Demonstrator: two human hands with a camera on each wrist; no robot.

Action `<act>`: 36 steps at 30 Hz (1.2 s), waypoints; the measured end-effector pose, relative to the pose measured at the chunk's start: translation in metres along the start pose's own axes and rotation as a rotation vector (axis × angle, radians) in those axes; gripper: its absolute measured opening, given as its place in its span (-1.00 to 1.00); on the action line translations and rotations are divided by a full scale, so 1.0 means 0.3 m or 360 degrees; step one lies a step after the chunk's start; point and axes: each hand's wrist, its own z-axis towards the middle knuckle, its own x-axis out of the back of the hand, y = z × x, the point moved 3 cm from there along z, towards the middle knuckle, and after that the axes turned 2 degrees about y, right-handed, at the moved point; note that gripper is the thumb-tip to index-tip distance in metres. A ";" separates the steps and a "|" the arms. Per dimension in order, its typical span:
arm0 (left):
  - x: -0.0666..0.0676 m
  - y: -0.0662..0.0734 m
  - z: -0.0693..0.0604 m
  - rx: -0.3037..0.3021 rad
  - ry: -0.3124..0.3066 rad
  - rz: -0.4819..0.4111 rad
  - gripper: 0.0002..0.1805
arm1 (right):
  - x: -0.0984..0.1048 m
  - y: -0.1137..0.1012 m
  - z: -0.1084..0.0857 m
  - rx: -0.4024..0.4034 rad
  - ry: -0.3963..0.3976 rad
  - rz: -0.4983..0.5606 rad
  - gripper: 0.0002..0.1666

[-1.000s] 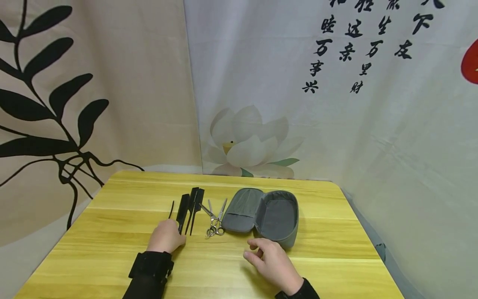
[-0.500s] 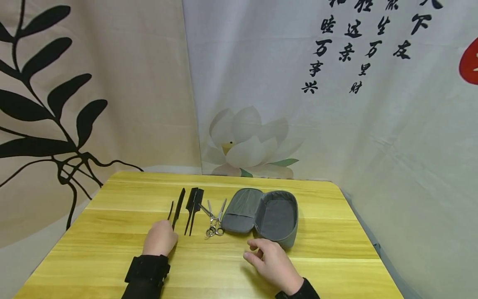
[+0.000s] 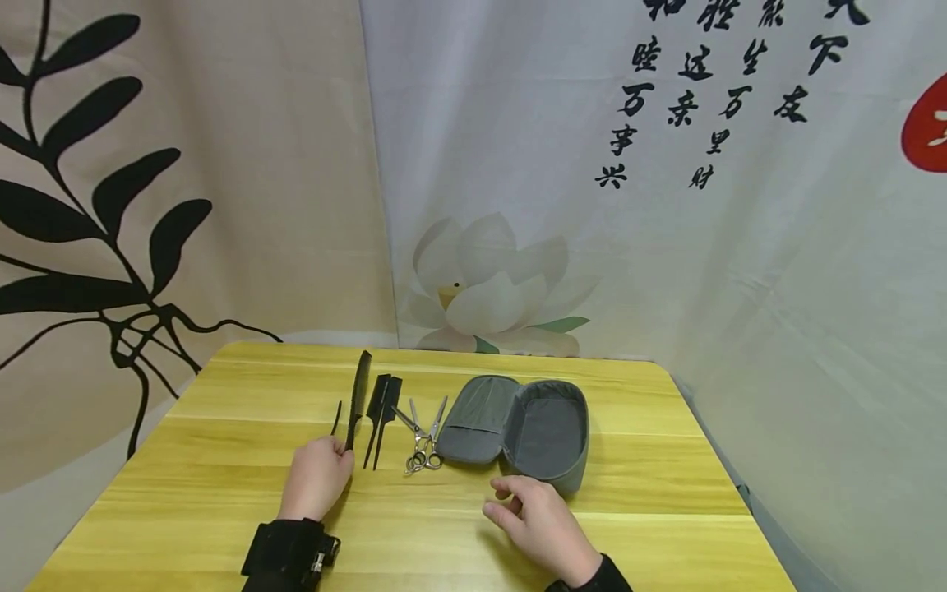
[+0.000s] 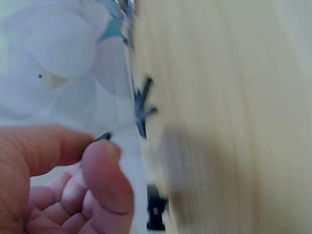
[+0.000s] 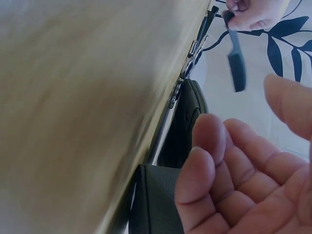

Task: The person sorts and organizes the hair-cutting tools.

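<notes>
The left hand (image 3: pixel 316 478) pinches a raised comb (image 3: pixel 359 388) by its handle (image 3: pixel 351 434); a firm pinch should stop it swivelling. The relaxed right hand (image 3: pixel 546 526) holds nothing, beside the case (image 3: pixel 548 436).

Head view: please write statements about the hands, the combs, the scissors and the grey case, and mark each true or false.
1. The left hand pinches a black comb. True.
2. The scissors lie between two other black combs and the grey case. True.
3. The right hand holds nothing. True.
4. The grey case is shut. False: it is open, lid folded out.
5. The left hand is the one nearer the grey case. False: the right hand is nearer.
</notes>
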 end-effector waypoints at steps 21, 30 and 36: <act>-0.045 0.039 -0.015 0.0210 -0.0018 -0.1014 -0.65 | 0.006 0.040 -0.006 -0.0101 -0.0057 0.0352 -0.48; -0.036 0.039 -0.022 0.0225 0.0018 -0.1081 -0.65 | 0.004 0.042 -0.007 -0.0132 -0.0076 0.0450 -0.48; -0.036 0.037 -0.023 0.0220 0.0016 -0.1100 -0.65 | 0.003 0.044 -0.005 -0.0131 -0.0074 0.0437 -0.49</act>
